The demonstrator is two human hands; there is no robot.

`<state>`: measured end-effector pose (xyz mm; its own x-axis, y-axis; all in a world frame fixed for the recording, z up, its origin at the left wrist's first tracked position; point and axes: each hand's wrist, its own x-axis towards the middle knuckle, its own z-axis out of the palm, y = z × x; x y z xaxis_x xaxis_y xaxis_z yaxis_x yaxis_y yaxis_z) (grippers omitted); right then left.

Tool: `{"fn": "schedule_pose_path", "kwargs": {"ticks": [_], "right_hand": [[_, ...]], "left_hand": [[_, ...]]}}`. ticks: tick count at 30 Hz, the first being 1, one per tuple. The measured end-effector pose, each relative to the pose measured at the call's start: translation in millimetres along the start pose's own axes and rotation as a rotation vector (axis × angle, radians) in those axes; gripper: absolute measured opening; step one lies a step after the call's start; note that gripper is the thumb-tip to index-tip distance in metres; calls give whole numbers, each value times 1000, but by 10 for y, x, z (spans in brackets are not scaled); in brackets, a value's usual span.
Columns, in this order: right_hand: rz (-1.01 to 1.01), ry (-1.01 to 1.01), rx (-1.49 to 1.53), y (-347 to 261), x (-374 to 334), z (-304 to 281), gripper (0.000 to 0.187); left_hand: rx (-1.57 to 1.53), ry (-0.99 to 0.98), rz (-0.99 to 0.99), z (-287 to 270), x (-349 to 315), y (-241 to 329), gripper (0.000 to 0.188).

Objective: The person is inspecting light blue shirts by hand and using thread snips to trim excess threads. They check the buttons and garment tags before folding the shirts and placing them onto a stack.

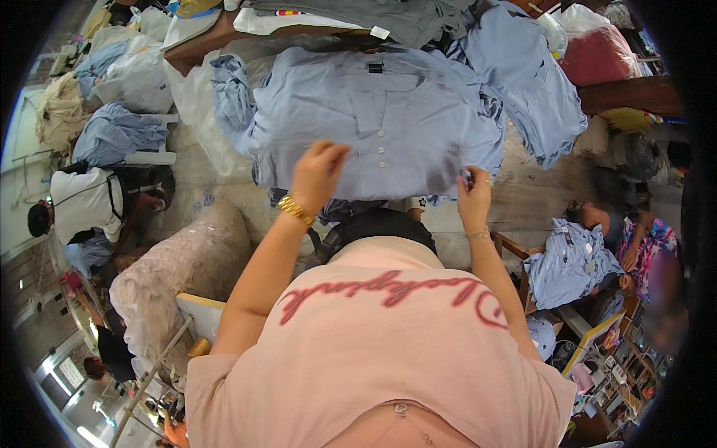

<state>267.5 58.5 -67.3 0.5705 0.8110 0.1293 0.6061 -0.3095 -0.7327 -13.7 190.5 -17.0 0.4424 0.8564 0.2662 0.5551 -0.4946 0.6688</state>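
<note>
A light blue shirt [418, 127] lies spread in front of me, its neckline at the far side and several pale buttons down the middle placket. At its near right edge, my right hand [476, 196] pinches the fabric between thumb and fingers. Over the left part of the shirt, my left hand [320, 173] is closed with the fingertips together. Whatever those left fingers may hold is too small to make out. The shirt's left sleeve [233, 93] is bunched up beside the body.
More blue garments [523, 82] hang over the right side of the table. Grey cloth [366, 19] lies along the far edge. A large plastic-wrapped bundle [187, 276] stands at my left. People work on both sides; one at the right is near a blue garment pile [571, 261].
</note>
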Motion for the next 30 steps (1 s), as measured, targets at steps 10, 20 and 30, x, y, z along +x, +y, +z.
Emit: {"fn": "schedule_pose_path", "kwargs": {"ticks": [10, 20, 30], "right_hand": [[-590, -845, 111, -638, -142, 509, 22], [-480, -1014, 344, -531, -67, 424, 22], [-469, -991, 185, -747, 125, 172, 25]], "left_hand": [[300, -8, 80, 734, 296, 302, 20], [-572, -84, -559, 438, 366, 175, 15], [224, -39, -249, 575, 53, 364, 22]]}}
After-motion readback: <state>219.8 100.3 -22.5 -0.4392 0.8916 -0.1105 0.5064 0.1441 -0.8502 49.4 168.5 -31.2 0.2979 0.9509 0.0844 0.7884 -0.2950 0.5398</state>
